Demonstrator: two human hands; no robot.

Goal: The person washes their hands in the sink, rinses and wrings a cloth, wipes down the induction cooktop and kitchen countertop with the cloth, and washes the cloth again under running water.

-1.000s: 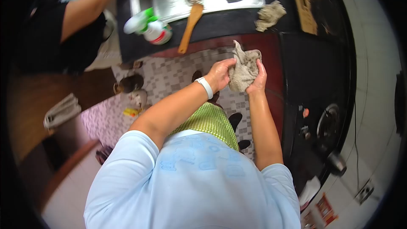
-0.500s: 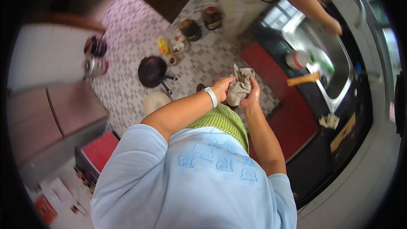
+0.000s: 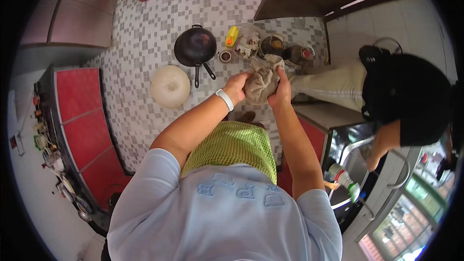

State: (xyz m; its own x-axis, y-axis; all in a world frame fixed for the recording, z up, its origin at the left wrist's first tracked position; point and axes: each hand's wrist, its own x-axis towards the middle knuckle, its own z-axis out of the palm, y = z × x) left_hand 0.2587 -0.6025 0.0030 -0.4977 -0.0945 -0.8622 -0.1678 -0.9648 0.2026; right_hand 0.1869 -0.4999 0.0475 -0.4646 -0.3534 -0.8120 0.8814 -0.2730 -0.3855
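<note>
A crumpled grey-beige cloth (image 3: 261, 84) is bunched between my two hands, out in front of my body and above the tiled floor. My left hand (image 3: 236, 88), with a white band on its wrist, is closed on the cloth's left side. My right hand (image 3: 282, 91) grips it from the right, thumb up along the edge. Folds of the cloth hide some of my fingertips. On the floor beyond lie a black wok (image 3: 195, 46) and the handle of another pan, partly tucked together.
A round pale board or lid (image 3: 170, 86), a yellow bottle (image 3: 232, 36), a small jar (image 3: 225, 56), a bag of white pieces (image 3: 247, 43) and dark jars (image 3: 272, 46) stand on the floor. At right another person in black (image 3: 411, 96) reaches toward the sink (image 3: 350, 152), near a green-capped bottle (image 3: 344, 180).
My view has turned left, away from the counter, so the sink and the other person now appear lower at right. Both hands still hold the cloth, which is bunched differently.
</note>
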